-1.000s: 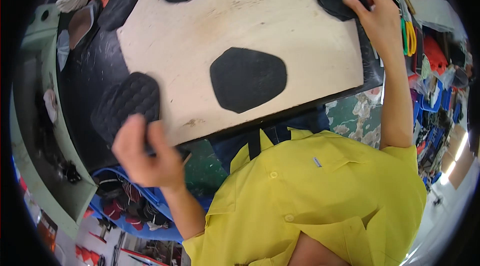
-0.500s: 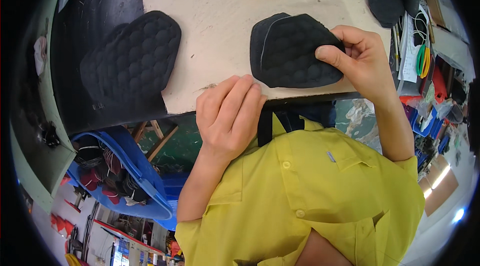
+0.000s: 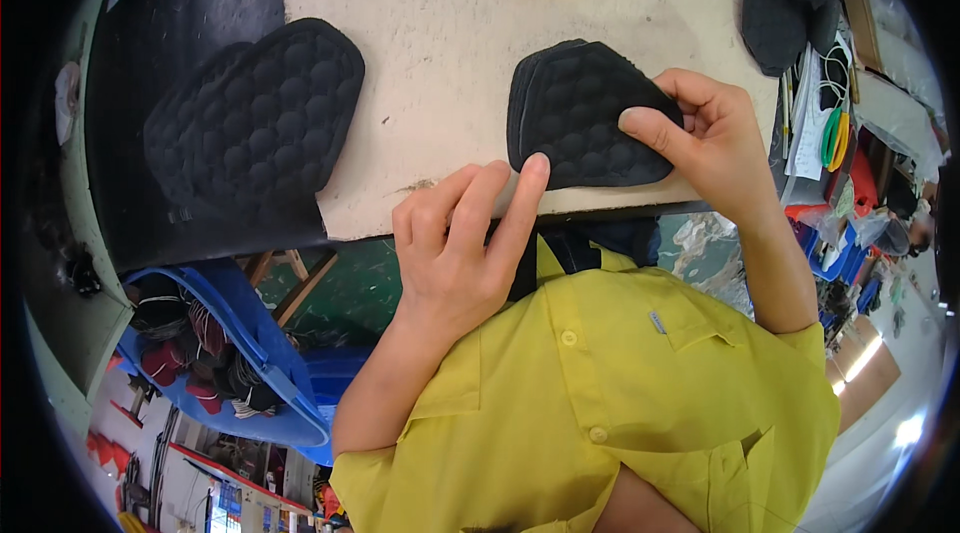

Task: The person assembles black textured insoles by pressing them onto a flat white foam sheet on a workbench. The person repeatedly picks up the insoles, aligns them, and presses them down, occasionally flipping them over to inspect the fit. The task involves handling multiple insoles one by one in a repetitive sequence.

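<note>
A short stack of black quilted pads (image 3: 580, 113) with a bubbled surface lies near the front edge of the pale board. My right hand (image 3: 705, 128) pinches its right side, thumb on top and fingers behind and beneath. My left hand (image 3: 460, 238) is at the stack's lower left corner. Its index fingertip touches that corner, and the other fingers are spread and slightly bent over the board's edge. To the left, more black quilted pads (image 3: 275, 113) lie overlapped in a fanned pile, partly on the black surface.
The pale board (image 3: 430, 13) covers the worktop beside a black sheet (image 3: 130, 203). At the far right sit more black pads (image 3: 775, 23), papers (image 3: 812, 113) and scissors with green and yellow handles (image 3: 835, 138). A blue bin (image 3: 300, 403) with dark and red bundles stands below left.
The top pad has come into line with those under it, its pale edge line now mostly covered. My left index finger has stretched out onto the stack's corner.
</note>
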### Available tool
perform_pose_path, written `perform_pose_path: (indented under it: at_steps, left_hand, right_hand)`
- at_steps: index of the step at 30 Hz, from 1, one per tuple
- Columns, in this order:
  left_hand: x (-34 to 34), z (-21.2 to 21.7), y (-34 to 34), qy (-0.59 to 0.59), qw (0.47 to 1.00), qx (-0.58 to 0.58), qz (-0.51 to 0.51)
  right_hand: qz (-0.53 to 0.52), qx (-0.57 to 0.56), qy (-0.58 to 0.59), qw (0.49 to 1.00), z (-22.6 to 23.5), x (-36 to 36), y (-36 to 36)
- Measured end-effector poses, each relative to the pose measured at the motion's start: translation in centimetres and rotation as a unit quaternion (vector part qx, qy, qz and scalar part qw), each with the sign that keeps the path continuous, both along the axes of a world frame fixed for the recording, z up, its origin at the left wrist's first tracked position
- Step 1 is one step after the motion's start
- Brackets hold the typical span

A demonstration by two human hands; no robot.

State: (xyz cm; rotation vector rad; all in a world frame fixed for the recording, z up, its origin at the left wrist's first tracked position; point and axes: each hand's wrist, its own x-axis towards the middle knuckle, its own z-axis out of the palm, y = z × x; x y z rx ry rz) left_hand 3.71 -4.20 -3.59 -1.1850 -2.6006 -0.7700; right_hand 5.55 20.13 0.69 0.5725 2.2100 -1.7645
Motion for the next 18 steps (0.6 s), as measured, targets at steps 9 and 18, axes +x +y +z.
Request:
perform_pose_path:
  at_steps: [9,18]
  left_hand:
    - [-0.7,1.7,1.3,-0.021,1.000,-0.005,-0.008]
    - [-2.4,1.7,5.4,-0.025,0.995,-0.057,-0.071]
  right_hand:
    - [0.030,0.101,-0.010,0.994,0.2,-0.9,0.1]
    - [0.039,0.393,0.317,0.862,-0.3,2.2,-1.2]
